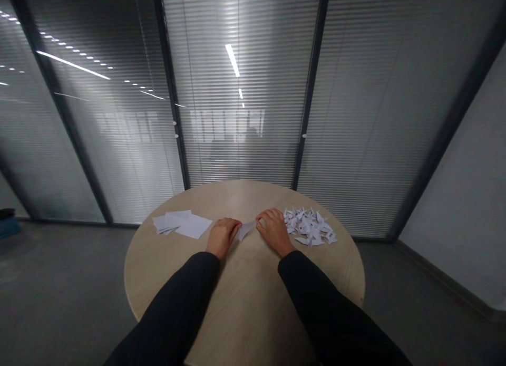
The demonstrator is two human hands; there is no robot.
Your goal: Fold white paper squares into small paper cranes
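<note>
Between my two hands a small piece of white paper (pixel 245 230) is held just over the round table. My left hand (pixel 223 236) pinches its left edge with fingers closed. At the paper's upper right corner, my right hand (pixel 273 229) grips it between thumb and fingertips. To the left lie several flat white paper sheets (pixel 193 226), loosely overlapping. Just right of my right hand is a heap of small folded paper pieces (pixel 310 226) with pointed ends. How the held paper is creased is too small to tell.
The round wooden table (pixel 245 313) carries all the paper. Behind it stands a glass partition with blinds (pixel 241 155) in dark frames. A white wall (pixel 458 213) rises at the right. A blue object (pixel 8 226) sits on the floor at far left.
</note>
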